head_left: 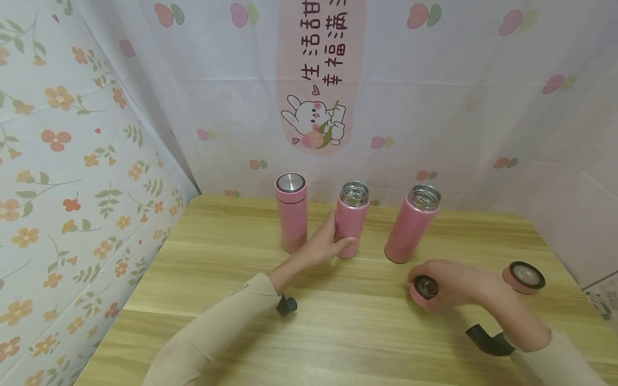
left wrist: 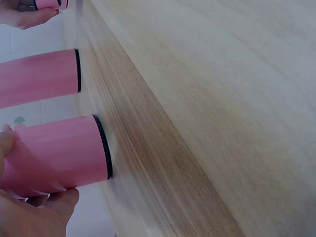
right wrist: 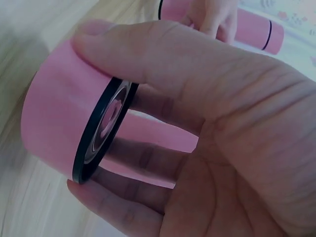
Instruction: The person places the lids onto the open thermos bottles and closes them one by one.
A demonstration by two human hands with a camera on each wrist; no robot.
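Head: your left grip [head_left: 324,245] clasps middle bottle [head_left: 350,224], lidless, near far edge of surface [head_left: 338,343], capped bottle [head_left: 293,222] left, uncapped bottle [head_left: 409,230] right; your right grip [head_left: 454,281] pinches pink lid [head_left: 418,295], second lid [head_left: 525,277] near right edge. Left wrist: grip curls round middle bottle. Right wrist: pink lid's black rim faces your grip.

The left hand [head_left: 324,244] was stretched forward and was gripping; the right hand [head_left: 451,281] had its fingers [right wrist: 118,207] bent, opposite to the thumb [right wrist: 148,52].
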